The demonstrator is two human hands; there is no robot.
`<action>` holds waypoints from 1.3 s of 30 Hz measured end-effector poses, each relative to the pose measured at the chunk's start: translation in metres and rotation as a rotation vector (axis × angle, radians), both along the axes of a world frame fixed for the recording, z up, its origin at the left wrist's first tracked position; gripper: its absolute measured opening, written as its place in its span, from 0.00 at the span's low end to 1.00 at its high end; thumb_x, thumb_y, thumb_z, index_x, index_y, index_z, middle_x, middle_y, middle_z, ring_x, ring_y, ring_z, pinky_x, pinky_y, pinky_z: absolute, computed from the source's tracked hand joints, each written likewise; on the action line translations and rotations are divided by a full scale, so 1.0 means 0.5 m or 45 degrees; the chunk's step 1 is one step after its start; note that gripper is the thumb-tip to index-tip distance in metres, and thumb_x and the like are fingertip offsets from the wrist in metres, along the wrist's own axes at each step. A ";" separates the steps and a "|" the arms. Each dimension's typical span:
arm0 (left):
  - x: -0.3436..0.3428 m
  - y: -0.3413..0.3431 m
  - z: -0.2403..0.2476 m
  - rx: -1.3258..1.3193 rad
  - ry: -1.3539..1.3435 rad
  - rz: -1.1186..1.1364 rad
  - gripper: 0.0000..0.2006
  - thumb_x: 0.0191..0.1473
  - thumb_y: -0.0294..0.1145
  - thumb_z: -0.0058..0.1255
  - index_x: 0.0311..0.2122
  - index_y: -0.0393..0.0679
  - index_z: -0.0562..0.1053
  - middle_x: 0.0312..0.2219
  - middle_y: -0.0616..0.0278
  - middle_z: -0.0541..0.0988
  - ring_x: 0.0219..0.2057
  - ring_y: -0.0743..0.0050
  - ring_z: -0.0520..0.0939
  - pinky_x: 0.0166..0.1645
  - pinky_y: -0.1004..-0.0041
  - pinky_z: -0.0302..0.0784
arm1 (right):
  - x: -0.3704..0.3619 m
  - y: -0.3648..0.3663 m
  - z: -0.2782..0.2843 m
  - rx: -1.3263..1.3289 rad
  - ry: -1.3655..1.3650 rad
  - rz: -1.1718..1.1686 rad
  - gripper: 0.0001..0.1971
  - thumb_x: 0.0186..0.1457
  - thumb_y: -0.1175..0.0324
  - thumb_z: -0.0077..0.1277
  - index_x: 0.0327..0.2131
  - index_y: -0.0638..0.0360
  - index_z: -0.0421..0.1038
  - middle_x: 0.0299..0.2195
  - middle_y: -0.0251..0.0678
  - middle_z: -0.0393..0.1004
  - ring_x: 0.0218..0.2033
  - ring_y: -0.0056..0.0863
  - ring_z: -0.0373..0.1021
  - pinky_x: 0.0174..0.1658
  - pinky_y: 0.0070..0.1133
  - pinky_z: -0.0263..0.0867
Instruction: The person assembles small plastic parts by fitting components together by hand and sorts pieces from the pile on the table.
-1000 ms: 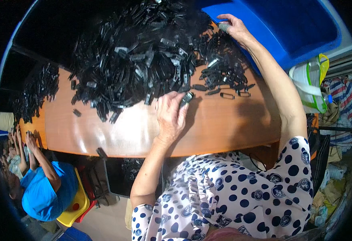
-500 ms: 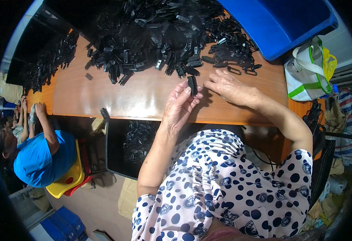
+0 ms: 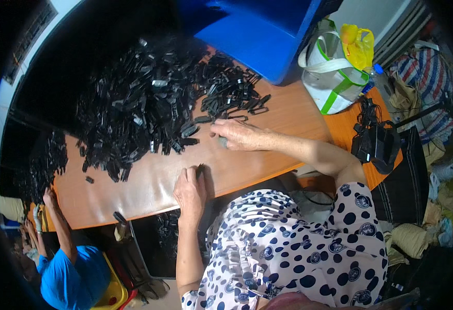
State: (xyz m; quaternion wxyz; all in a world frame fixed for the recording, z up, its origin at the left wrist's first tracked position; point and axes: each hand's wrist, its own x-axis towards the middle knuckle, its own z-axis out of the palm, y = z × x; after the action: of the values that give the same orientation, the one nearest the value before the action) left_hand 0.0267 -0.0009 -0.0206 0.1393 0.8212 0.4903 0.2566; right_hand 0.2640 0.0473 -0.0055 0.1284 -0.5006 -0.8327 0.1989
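Observation:
My left hand (image 3: 190,190) is closed over the table near its front edge, back of the hand up. A dark tip of a small black plastic piece (image 3: 201,169) shows at its fingers; the rest is hidden. At the near edge of a smaller heap of black plastic loops (image 3: 229,93), my right hand (image 3: 239,135) has its fingers bent and drawn together. Something greyish shows by its thumb, too unclear to name. A large pile of narrow black plastic pieces (image 3: 149,103) covers the table left of that heap.
A blue bin (image 3: 257,39) tilts at the back of the wooden table (image 3: 133,194). A white-and-green bag (image 3: 330,77) and a yellow bag (image 3: 357,44) stand at the right. A dark tray (image 3: 156,243) sits below the front edge. A blue-shirted person (image 3: 76,276) is at the left.
The view has swung, shifting the table and the bin leftward. My left hand has turned from holding the black piece upright to back-up and lower. My right hand is now against the loops.

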 end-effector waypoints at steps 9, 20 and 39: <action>-0.004 0.006 0.043 -0.212 0.395 -0.196 0.08 0.43 0.19 0.50 0.31 0.39 0.67 0.28 0.51 0.74 0.32 0.49 0.77 0.35 0.60 0.73 | 0.056 -0.024 0.020 -0.296 0.103 0.090 0.08 0.45 0.79 0.48 0.32 0.65 0.66 0.31 0.44 0.68 0.37 0.42 0.68 0.40 0.32 0.64; 0.004 0.038 -0.013 -1.278 -1.145 0.094 0.18 0.50 0.21 0.52 0.48 0.38 0.69 0.31 0.64 0.75 0.28 0.83 0.76 0.35 0.82 0.73 | 0.009 -0.057 -0.017 -0.972 1.345 -0.587 0.10 0.50 0.72 0.56 0.34 0.56 0.65 0.24 0.34 0.75 0.24 0.16 0.71 0.24 0.12 0.63; 0.017 0.004 0.003 -0.526 -0.691 -0.097 0.09 0.49 0.24 0.56 0.38 0.38 0.74 0.29 0.60 0.76 0.30 0.74 0.78 0.35 0.77 0.74 | -0.070 -0.090 -0.040 -1.347 1.916 -0.411 0.10 0.53 0.70 0.54 0.37 0.59 0.63 0.28 0.34 0.73 0.30 0.23 0.73 0.29 0.14 0.67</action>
State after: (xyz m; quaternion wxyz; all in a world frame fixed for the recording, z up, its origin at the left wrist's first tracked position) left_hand 0.0349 0.0010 -0.0194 0.4375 0.6952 0.4458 0.3558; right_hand 0.2292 0.0020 -0.0256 0.4155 -0.3429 -0.2519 0.8040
